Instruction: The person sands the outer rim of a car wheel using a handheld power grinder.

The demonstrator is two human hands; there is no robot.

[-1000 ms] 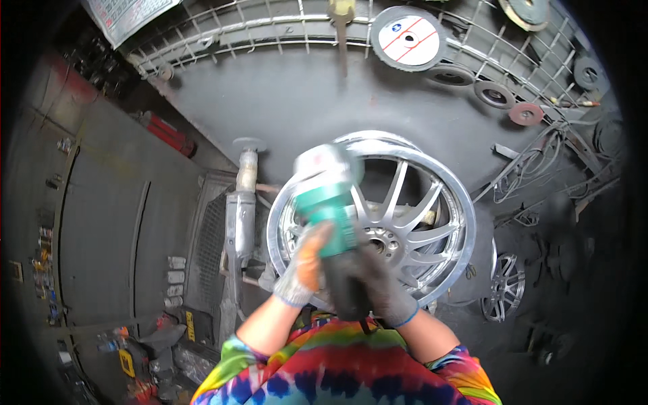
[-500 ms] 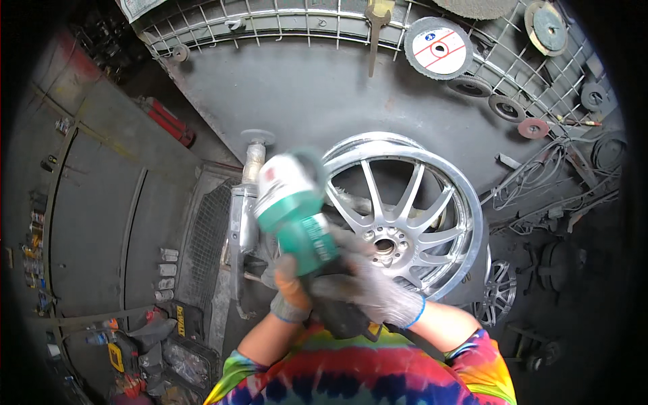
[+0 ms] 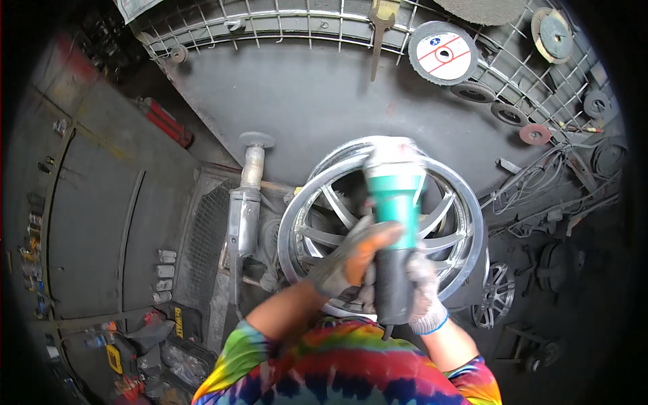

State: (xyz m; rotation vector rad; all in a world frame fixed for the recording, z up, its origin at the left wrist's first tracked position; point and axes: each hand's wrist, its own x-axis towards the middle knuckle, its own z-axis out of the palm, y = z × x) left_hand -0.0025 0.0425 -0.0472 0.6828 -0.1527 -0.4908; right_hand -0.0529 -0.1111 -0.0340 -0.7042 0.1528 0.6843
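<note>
A large silver multi-spoke metal wheel [image 3: 322,236] is seen from above, tilted against a dark grey surface [image 3: 290,101], and by this wheel every other place is given here. Over the wheel's middle a long handheld power tool [image 3: 396,192], with a white head, a green body and a black handle, is held lengthwise, head away from the wearer (the head is blurred, so whether the wheel is touched cannot be told).

The tool is gripped by both hands. By the left hand [image 3: 341,263], in a grey glove with orange on it, the tool is held from the left, the orange part pressed to where green meets black. By the right hand [image 3: 424,290], in a pale grey glove with a blue-edged cuff, the black handle is clasped from the right; how far the hidden fingers of either hand are curled cannot be told.

Left of the wheel, a silver-grey cylindrical tool with a round disc [image 3: 245,216] is placed upright. Beyond the wheel, a white round disc with red lines [image 3: 432,62] is hung on a pale wire mesh [image 3: 307,13]. Right of the wheel, a smaller silver spoked wheel [image 3: 497,297] is seen lower down.
</note>
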